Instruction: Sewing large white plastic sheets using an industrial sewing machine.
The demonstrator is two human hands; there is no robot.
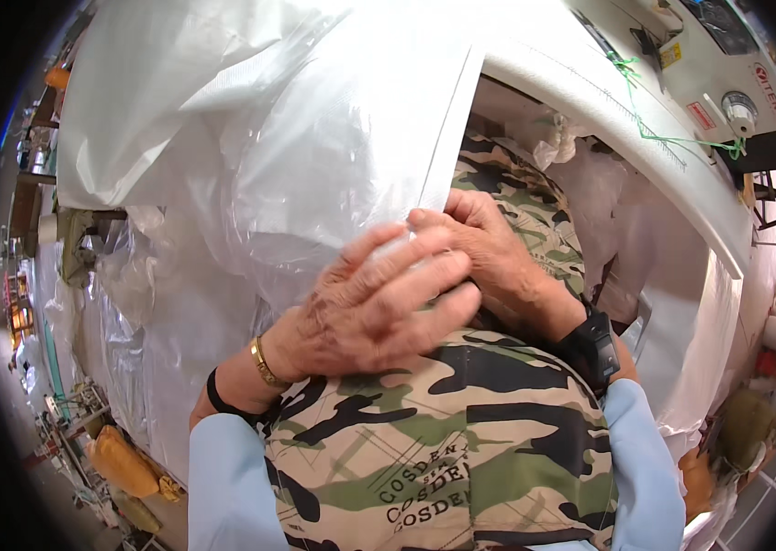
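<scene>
A glossy white woven-plastic sheet (305, 119) spreads in front of me, and its straight folded edge runs down to my hands. My right hand (489, 248), with a black watch on the wrist, pinches the near corner of that edge. Across its fingertips lies my left hand (379, 294), wearing a thin gold watch (266, 363). The left fingers are stretched and apart, slightly blurred; the thumb is hidden. Both hands are just above the camouflage apron (461, 432) on my front.
At the upper right stands a white sewing machine (709, 83) on a pale table with a curved front edge (626, 119). Green thread (640, 110) trails over it. Clear plastic (131, 275) hangs at the left. Orange-yellow bundles (126, 464) lie at the lower left.
</scene>
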